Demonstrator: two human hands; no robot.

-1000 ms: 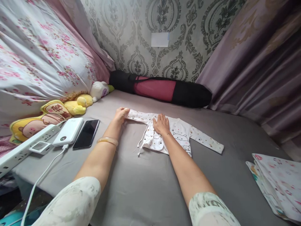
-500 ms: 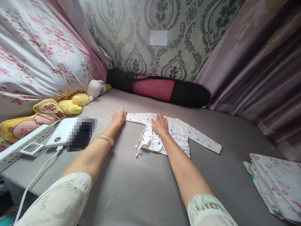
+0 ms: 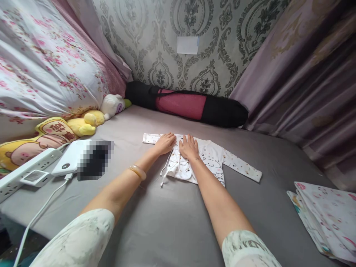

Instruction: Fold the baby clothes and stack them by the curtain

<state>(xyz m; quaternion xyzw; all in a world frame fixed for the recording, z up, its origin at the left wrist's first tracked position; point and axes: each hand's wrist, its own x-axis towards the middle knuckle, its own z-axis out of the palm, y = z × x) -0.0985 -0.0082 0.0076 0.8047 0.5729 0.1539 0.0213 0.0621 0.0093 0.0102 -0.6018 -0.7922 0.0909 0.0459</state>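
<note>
A small white printed baby top [image 3: 210,152] lies spread on the grey sheet, both sleeves stretched outward and its thin ties hanging at the lower left. My left hand [image 3: 166,143] lies flat on the upper part of the left sleeve, fingers extended; the cuff shows beyond it. Close beside it, my right hand [image 3: 189,147] rests palm down on the chest part, its fingers spread. Neither hand grips the fabric.
Folded printed cloths [image 3: 328,218] lie at the right. Along the wall rests a black and red long bag [image 3: 180,104]. At left are plush toys [image 3: 111,105], a power strip [image 3: 30,172], a white power bank [image 3: 69,157] with a cable and a blurred dark object.
My left hand has let go of the left cuff and moved right along the sleeve, now flat near my right hand. The right hand has stayed in place.
</note>
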